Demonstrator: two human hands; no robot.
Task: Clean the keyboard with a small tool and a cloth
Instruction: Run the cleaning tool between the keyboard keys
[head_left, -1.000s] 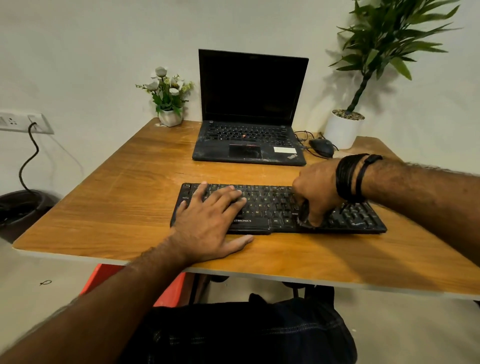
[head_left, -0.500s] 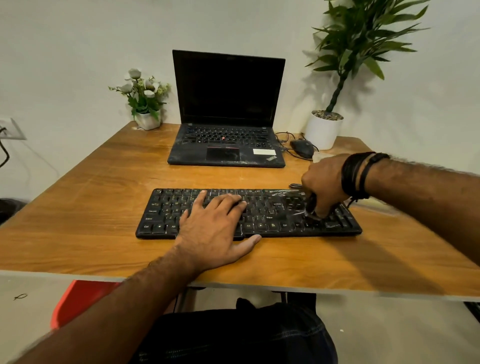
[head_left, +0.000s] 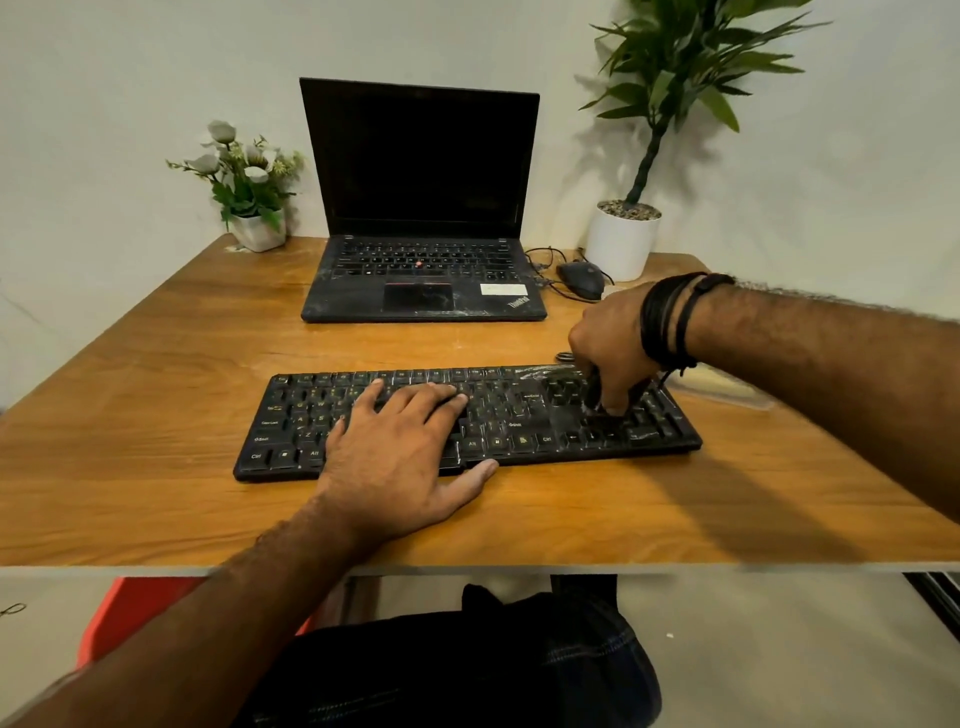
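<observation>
A black, dusty keyboard (head_left: 519, 415) lies across the wooden table (head_left: 156, 364). My left hand (head_left: 405, 447) rests flat on its middle keys, fingers straight, thumb along the front edge. My right hand (head_left: 610, 353) hovers over the keyboard's right end, fingers curled round a small dark tool (head_left: 592, 392) whose tip touches the keys there. Most of the tool is hidden in the fist. A pale cloth (head_left: 722, 382) lies on the table behind my right wrist, partly covered by the arm.
An open black laptop (head_left: 421, 280) stands behind the keyboard, with a mouse (head_left: 581, 278) and its cable to the right. A white pot with a tall plant (head_left: 621, 244) and a small flower pot (head_left: 257, 231) flank it at the back.
My right hand with the tool has shifted along the keyboard's right end, from the front keys towards the back rows. The left hand keeps pressing the middle keys. The camera view has swung left.
</observation>
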